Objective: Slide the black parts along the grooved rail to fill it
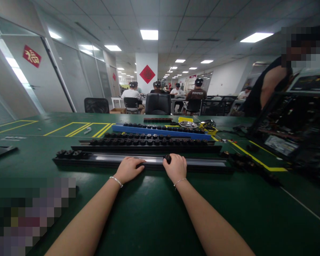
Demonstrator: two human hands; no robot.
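A long black rail (208,163) with a shiny metal channel lies across the table in front of me. My left hand (129,169) rests on its near edge, fingers stretched over the channel and holding nothing that I can see. My right hand (176,166) grips a small black round part (168,158) just above the channel, between thumb and fingers. Several similar black parts (69,153) sit together at the rail's left end. Behind it, a second black rail (149,148) lies parallel, with a row of such parts (149,142) along it.
Farther back lies a blue rail (160,131) bearing more black parts. A metal dish (188,124) and yellow tray (186,120) stand behind it. Loose black parts (245,161) lie at right, near a rack of equipment (288,124) with a person (272,81) beside it.
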